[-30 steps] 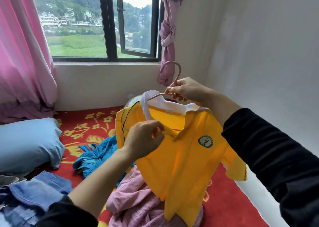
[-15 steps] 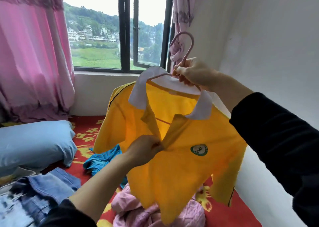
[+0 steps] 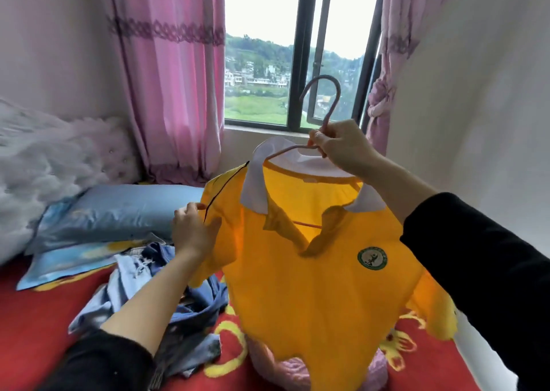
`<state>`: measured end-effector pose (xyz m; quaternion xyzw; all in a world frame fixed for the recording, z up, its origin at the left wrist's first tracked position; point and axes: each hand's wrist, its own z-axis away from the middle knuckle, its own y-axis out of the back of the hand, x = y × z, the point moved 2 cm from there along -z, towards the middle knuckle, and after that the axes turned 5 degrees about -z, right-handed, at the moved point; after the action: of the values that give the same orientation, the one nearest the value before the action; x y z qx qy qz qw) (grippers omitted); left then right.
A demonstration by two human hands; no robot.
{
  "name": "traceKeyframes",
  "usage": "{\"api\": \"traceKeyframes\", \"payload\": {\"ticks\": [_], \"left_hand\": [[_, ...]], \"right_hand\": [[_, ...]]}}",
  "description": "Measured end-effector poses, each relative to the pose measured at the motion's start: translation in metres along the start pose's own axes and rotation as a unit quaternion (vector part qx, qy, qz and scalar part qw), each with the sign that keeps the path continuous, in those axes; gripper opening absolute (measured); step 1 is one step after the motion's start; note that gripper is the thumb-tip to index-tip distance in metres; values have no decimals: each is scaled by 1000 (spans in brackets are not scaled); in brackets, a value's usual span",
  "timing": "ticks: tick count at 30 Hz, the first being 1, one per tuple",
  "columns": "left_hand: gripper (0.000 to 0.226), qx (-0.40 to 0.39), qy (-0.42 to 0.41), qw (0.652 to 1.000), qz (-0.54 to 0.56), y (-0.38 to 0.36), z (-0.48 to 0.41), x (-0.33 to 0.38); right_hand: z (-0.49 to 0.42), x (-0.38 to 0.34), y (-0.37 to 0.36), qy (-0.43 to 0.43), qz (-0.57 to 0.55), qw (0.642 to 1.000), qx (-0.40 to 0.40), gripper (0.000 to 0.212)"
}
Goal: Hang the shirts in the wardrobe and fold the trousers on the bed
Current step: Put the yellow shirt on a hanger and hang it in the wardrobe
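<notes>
- Head view: the yellow shirt (image 3: 321, 286) hangs in the air below and in front of the window (image 3: 297, 63), over the bed (image 3: 38, 316), with its front and badge turned toward the person.
- The shirt is already on the pink hanger (image 3: 327, 105). The shoulders run side to side beneath the window sill, the body drops straight down, and the hook stands up against the window glass with its open end toward the person's left.
- The right hand (image 3: 342, 149) is the nearer hand to the hook. Its fingers are curled round the hanger's neck just under the window sill, and it carries the whole weight.
- The left hand (image 3: 193, 230), lower and to the left of the window, pinches the edge of the shirt's sleeve, thumb on the front, fingers behind the cloth.
- I judge that the coming move depends on the right hand alone, since the hook is free and upright, ready for a rail.
- No wardrobe is in view, so which way the shirt must travel cannot be told.
- The hanger's right arm is hidden behind the right hand and collar.
- A heap of blue garments (image 3: 190, 310) lies on the bed down-left of the window, and a pink garment (image 3: 294, 372) is mostly covered by the shirt's hem. Whether either is trousers is hard to make out.
</notes>
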<state>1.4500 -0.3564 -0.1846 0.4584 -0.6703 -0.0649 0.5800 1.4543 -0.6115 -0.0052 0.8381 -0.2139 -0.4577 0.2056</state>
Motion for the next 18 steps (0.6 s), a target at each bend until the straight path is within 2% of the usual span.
{"api": "traceKeyframes", "payload": {"ticks": [2,5,7,9,12,15,18], "left_hand": [[43,-8,-19,1000,-5,31,6,-8],[36,-6,1,997,72,82,22,-21],[22,30,42,993,109,111,30,-34],[24,75,60,986,137,137,36,-45],[33,144,99,977,119,186,53,-74],[35,154,116,977,88,239,76,-111],[27,178,144,970,76,296,104,-131]], "right_hand": [[8,-14,-5,13,-5,1000,0,25],[18,-31,-14,18,-18,1000,6,25],[22,-40,-26,14,-15,1000,-5,22],[25,-49,-43,3,-25,999,-30,20],[32,-76,-70,7,-80,994,-75,19],[39,-112,-93,-3,-178,981,-81,19],[53,-148,-133,10,-190,971,-143,22]]}}
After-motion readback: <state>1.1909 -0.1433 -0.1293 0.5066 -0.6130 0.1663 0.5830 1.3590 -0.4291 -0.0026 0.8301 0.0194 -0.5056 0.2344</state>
